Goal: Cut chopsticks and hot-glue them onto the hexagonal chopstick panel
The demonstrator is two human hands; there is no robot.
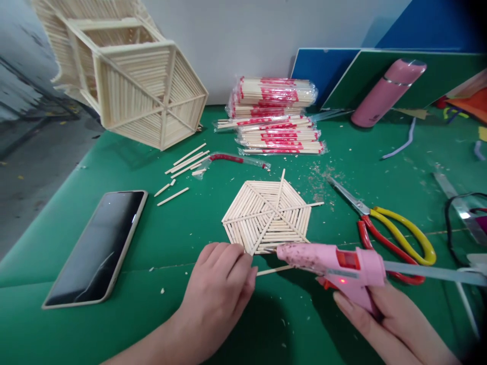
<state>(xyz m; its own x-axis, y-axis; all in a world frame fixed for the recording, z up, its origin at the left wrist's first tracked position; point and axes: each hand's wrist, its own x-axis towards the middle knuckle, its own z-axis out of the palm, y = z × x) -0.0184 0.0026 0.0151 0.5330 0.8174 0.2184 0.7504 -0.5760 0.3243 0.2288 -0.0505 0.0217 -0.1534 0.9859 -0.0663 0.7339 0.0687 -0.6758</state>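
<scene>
A flat hexagon of wooden sticks lies on the green table in the middle. My right hand grips a pink hot glue gun, its nozzle touching the hexagon's near edge. My left hand is closed with fingertips pinched at the same near edge, beside the nozzle. A single thin stick lies just below the nozzle, and I cannot tell whether the left fingers hold its end.
A black phone lies at the left. A large stick-built box structure stands at the back left, loose cut sticks below it. Wrapped chopstick packs, a pink flask and red-yellow scissors sit behind and right.
</scene>
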